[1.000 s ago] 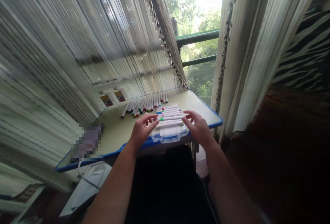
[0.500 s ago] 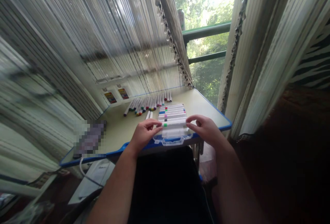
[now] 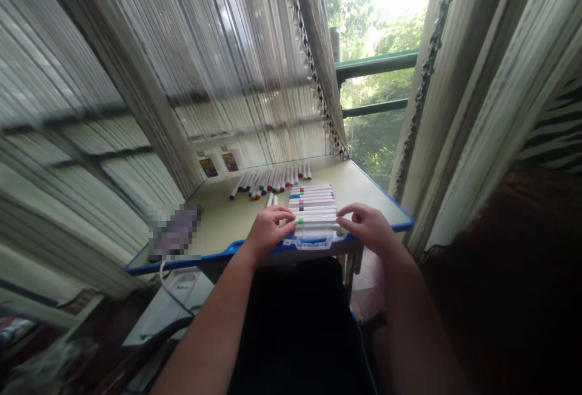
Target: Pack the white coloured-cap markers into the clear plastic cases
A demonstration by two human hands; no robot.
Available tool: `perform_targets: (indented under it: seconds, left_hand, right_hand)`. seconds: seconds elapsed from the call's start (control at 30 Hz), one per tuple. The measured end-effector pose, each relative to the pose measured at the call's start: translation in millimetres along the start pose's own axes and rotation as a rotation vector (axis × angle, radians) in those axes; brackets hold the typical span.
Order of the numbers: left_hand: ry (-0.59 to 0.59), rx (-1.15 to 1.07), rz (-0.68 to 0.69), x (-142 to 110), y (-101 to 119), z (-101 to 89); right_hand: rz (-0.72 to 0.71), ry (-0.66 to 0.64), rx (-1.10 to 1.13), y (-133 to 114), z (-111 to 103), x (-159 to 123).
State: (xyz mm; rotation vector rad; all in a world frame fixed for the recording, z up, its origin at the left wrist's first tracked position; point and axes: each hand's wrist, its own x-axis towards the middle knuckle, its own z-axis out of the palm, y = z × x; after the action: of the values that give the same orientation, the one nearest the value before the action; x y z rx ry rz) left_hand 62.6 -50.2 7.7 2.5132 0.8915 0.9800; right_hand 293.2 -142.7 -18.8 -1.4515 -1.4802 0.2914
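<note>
A clear plastic case (image 3: 313, 241) with a blue latch sits at the near edge of the desk, holding a row of white markers (image 3: 313, 204) with coloured bands. My left hand (image 3: 273, 231) grips the left end of a white marker with a green band (image 3: 317, 221), at the near end of the row. My right hand (image 3: 368, 226) has its fingertips on the same marker's right end. Two loose white markers (image 3: 271, 199) lie just above my left hand. Farther back, several markers (image 3: 270, 182) lie side by side on the desk.
The pale desk (image 3: 218, 225) has a blue edge. A pixelated object (image 3: 175, 232) lies at its left. Small colour cards (image 3: 218, 164) stand at the back. Sheer striped curtains (image 3: 113, 79) hang at the left, beside a window with a green railing (image 3: 375, 64).
Both hands have closed in from above the case onto the green-banded marker, which now sits lower in the row. The whole view has shifted slightly to the left.
</note>
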Motion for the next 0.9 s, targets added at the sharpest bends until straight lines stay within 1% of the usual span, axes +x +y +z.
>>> perform_targets:
  seconds: [0.1, 0.27, 0.37, 0.47, 0.63, 0.9]
  left_hand:
    - [0.003, 0.004, 0.002, 0.1, -0.6, -0.2]
    - [-0.004, 0.001, 0.001, 0.5, -2.9, 0.0]
    - [-0.011, 0.036, 0.012, 0.6, -4.3, 0.2]
    - [-0.008, 0.058, 0.026, 0.8, -5.1, 0.3]
    - [0.000, 0.017, -0.006, 1.2, -4.8, 0.5]
    - [-0.043, -0.021, -0.019, 2.2, -5.1, 0.3]
  right_hand:
    - [-0.012, -0.003, 0.025, -0.7, 0.2, 0.0]
    - [-0.061, 0.003, -0.013, -1.7, 1.4, -0.4]
    - [-0.083, 0.010, -0.012, -1.9, 1.8, -1.0]
    - [-0.074, 0.008, -0.023, -2.8, 1.4, -1.2]
    - [-0.049, 0.000, -0.052, -4.7, 1.3, -1.2]
    - [-0.055, 0.005, -0.085, -3.1, 3.1, -0.9]
